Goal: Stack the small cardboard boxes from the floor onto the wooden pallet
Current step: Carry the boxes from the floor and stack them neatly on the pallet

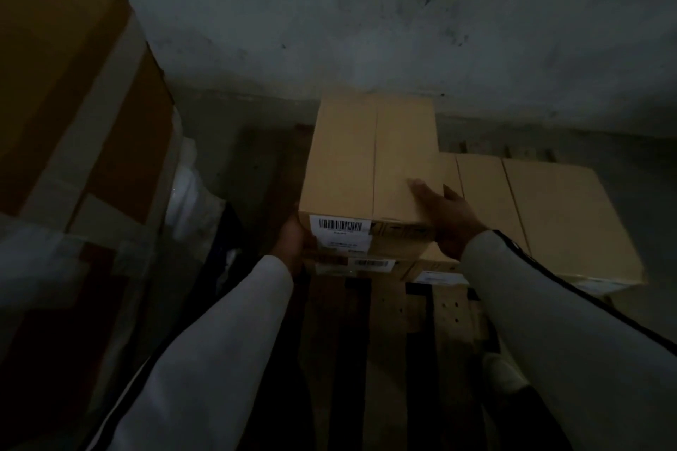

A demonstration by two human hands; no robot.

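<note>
A small tan cardboard box (370, 161) with a barcode label on its near face sits atop another small box (361, 264) on the wooden pallet (388, 326). My left hand (293, 242) grips the top box's near left corner. My right hand (445, 218) grips its near right corner, thumb lying on the top face. Two more small boxes (557, 209) lie side by side on the pallet to the right, one layer lower.
A big taped carton (73, 113) rises at the left with white plastic wrap (190, 190) beside it. A grey concrete wall (366, 18) stands right behind the pallet. My light-coloured shoe (503, 373) stands on the pallet's near right. The scene is dim.
</note>
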